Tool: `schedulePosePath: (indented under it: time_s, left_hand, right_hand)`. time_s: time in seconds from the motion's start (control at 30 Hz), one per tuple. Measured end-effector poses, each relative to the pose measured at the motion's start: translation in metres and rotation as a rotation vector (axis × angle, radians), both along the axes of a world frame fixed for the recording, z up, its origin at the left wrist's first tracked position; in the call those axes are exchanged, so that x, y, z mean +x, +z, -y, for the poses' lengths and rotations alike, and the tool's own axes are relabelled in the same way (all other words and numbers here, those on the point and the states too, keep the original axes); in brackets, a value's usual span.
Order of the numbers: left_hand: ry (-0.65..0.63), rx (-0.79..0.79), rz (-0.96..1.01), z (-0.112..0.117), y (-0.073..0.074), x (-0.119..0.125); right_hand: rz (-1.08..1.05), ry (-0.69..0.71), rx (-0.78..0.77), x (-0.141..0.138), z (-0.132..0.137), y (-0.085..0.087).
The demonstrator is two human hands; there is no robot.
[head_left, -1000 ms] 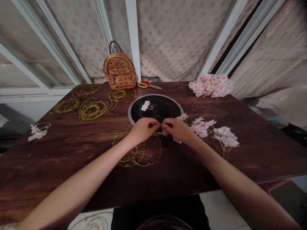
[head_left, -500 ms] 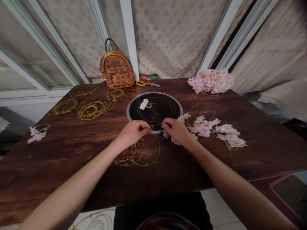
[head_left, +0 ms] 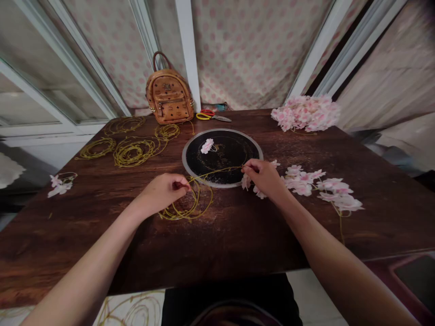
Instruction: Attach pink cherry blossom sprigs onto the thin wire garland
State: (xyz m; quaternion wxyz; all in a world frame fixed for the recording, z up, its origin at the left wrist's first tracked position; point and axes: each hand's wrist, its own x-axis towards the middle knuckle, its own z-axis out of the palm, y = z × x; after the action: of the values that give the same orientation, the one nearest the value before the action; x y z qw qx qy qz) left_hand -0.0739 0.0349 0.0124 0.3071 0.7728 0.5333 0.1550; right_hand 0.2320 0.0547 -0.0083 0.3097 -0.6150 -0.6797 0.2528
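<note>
My left hand (head_left: 163,191) is closed in a pinch on a yellow-green wire (head_left: 217,172) just above a loose coil of the same wire (head_left: 185,206) on the dark wooden table (head_left: 238,226). My right hand (head_left: 264,176) pinches the other end of that wire stretch, with pink fabric flowers (head_left: 249,185) under its fingers. The wire runs taut between my hands over the rim of a round black plate (head_left: 222,156). A garland of pink flowers (head_left: 319,185) trails to the right of my right hand.
One pink flower (head_left: 206,146) lies on the black plate. Several wire coils (head_left: 134,151) lie at the back left, a brown backpack (head_left: 169,97) and scissors (head_left: 212,116) at the far edge, a flower pile (head_left: 307,113) at the back right, a small flower sprig (head_left: 59,184) at the left.
My hands, first together at the plate's near rim, have drawn apart: the left moved left and toward me, the right went right, stretching the wire between them.
</note>
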Motion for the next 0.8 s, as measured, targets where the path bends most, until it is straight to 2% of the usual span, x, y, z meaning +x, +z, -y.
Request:
schedulePosePath:
  time_s: [0.1, 0.23, 0.33, 0.6, 0.7, 0.8]
  left_hand:
    - [0.054, 0.001, -0.143, 0.007, 0.006, -0.009]
    - [0.08, 0.119, -0.254, 0.012, 0.009, -0.021]
    - [0.102, 0.154, -0.296, 0.013, 0.01, -0.03]
    - [0.231, 0.105, -0.325, 0.016, 0.009, -0.059]
    - [0.258, 0.083, -0.273, 0.016, 0.012, -0.058]
    - [0.265, 0.126, -0.222, 0.023, 0.023, -0.044]
  right_hand:
    - [0.025, -0.019, 0.015, 0.002, -0.001, 0.0]
    - [0.043, -0.027, -0.01, 0.003, -0.001, 0.0]
    - [0.06, -0.018, -0.002, 0.003, -0.001, 0.0]
    - [0.09, -0.009, 0.004, 0.003, -0.002, 0.0]
    - [0.08, 0.028, -0.013, 0.001, -0.001, 0.0]
    - [0.054, 0.056, -0.022, -0.001, 0.0, -0.001]
